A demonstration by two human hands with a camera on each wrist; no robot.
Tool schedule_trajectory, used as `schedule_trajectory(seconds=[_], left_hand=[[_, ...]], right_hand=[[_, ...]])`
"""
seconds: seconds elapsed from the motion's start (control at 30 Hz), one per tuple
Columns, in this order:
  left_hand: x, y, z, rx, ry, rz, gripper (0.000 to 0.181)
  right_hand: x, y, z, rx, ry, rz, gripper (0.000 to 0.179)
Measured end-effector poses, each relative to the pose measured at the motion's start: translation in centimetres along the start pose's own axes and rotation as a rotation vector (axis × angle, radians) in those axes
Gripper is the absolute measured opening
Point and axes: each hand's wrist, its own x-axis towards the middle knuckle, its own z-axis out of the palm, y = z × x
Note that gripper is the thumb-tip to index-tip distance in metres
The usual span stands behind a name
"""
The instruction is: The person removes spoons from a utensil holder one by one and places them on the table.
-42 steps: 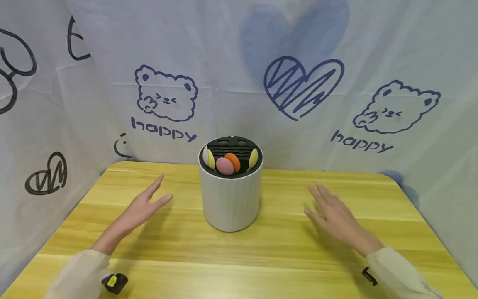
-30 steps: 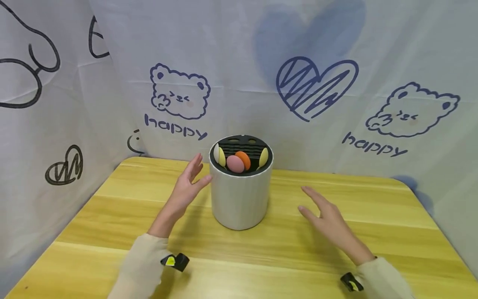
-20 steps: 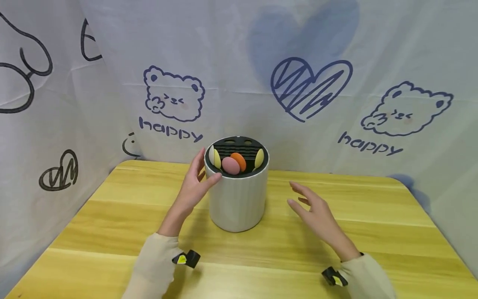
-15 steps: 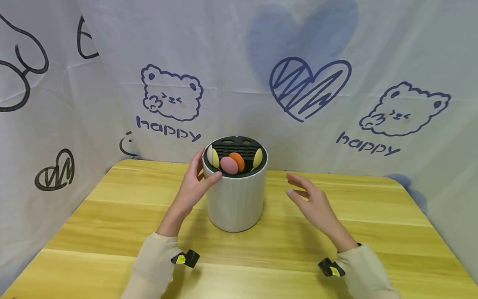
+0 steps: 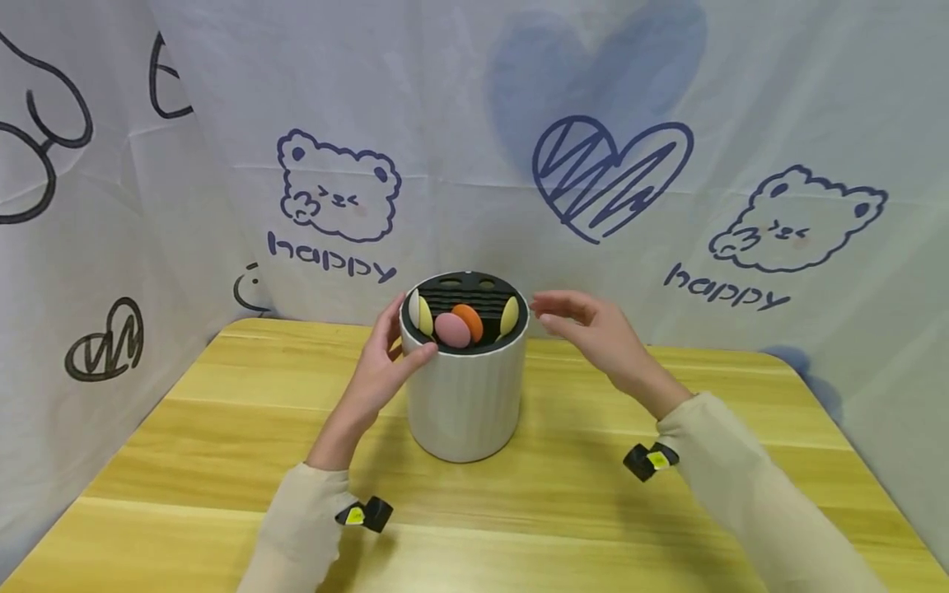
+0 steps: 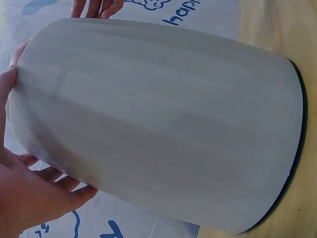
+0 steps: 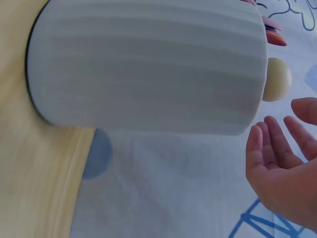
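A white ribbed round container with a black slotted top stands upright on the table. Out of that top stick oval-ended pieces: a pink one, an orange one, a yellow one at the right, another yellow and a white one at the left. What lies below the ovals is hidden. My left hand holds the container's left side, thumb at the front rim and fingers around the side. Slightly bent, the fingers of my right hand hover beside the right yellow oval, apparently apart from it.
The container stands on a wooden table towards its back edge. Behind and at the left hangs a white cloth with drawn bears and hearts. A small black device is strapped at each wrist, over beige sleeves.
My left hand has come in from the left and taken hold of the container's side. The right hand has moved left and up to the container's right rim. The container stays put.
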Motion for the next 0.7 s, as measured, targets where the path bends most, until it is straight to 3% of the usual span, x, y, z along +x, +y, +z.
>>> schedule_trajectory(seconds=[0.2, 0.7], left_hand=[[0.1, -0.2, -0.1, -0.001, -0.002, 0.011, 0.081], [-0.2, -0.1, 0.0, 0.000, 0.000, 0.016, 0.080]], right_hand=[[1.8, -1.2, -0.2, 0.108, -0.064, 0.064, 0.036], [3.0, -2.6, -0.1, 0.067, -0.142, 0.139, 0.035]])
